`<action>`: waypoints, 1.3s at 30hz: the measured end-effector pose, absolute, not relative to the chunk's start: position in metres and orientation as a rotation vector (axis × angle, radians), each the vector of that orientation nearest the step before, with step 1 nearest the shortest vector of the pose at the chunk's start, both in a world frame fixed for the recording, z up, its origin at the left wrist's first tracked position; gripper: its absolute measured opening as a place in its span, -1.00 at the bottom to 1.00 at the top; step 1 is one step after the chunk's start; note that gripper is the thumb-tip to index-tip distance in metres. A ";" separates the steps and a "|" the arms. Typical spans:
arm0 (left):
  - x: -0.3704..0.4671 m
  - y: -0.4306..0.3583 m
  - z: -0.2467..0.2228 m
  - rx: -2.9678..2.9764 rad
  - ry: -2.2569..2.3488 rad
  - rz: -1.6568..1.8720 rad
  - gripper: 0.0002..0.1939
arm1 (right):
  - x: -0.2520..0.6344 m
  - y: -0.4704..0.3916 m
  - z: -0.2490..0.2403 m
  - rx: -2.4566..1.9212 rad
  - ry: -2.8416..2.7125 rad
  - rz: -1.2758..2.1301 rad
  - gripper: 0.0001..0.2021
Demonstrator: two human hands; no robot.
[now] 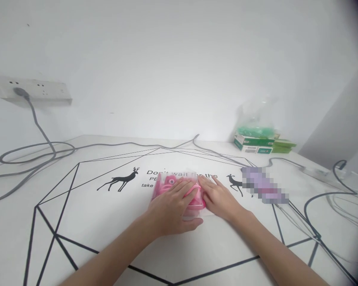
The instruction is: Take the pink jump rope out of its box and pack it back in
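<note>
A pink item in a clear plastic bag [170, 182] lies on the white table mat with printed deer and lettering, near the middle of the view. Across its top rests my left hand [174, 206], palm down, with the fingers spread and the thumb pointing right. My right hand [219, 196] lies against the right side of the bag, fingers stretched out and touching its edge. The lower part of the pink item is partly hidden beneath my left hand.
Green and white boxes [253, 143] with a plastic bag on top stand at the back right. A blurred purple object [264, 184] lies right of my hands. Grey cables [131, 143] run along the back and both sides. A wall socket strip [44, 90] is at left.
</note>
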State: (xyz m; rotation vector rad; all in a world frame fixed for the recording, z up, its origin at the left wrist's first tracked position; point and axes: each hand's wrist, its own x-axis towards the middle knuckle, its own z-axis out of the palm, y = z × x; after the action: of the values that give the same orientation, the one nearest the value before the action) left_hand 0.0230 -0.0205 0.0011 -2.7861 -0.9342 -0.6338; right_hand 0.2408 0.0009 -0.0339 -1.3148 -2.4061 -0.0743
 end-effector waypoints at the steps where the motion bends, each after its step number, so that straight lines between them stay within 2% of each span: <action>1: 0.023 -0.021 0.001 -2.784 -0.931 -0.625 -0.31 | 0.242 0.001 -0.035 -1.314 -2.404 -0.017 -0.48; 8: 0.024 -0.021 0.003 -2.794 -0.916 -0.566 -0.32 | 0.255 0.004 -0.034 -1.174 -2.441 0.266 -0.51; 13: 0.025 -0.020 0.001 -2.787 -0.965 -0.588 -0.35 | 0.263 0.000 -0.031 -1.127 -2.475 0.271 -0.36; 18: 0.025 -0.021 0.001 -2.761 -1.010 -0.587 -0.35 | 0.260 0.002 -0.028 -1.132 -2.523 0.266 -0.30; 25: 0.025 -0.020 0.000 -2.735 -1.001 -0.615 -0.37 | 0.259 0.005 -0.029 -1.118 -2.506 0.187 -0.38; 32: 0.025 -0.020 -0.001 -2.746 -1.024 -0.597 -0.30 | 0.252 0.000 -0.022 -1.042 -2.549 0.065 -0.65; 39: 0.025 -0.020 -0.001 -2.745 -1.005 -0.609 -0.31 | 0.244 0.001 -0.021 -1.043 -2.556 0.291 -0.52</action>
State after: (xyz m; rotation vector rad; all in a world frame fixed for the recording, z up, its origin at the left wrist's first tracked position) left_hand 0.0249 -0.0201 -0.0011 -2.7449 -1.0045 -0.6092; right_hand 0.2444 0.0007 -0.0211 -1.0429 -2.5562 0.2914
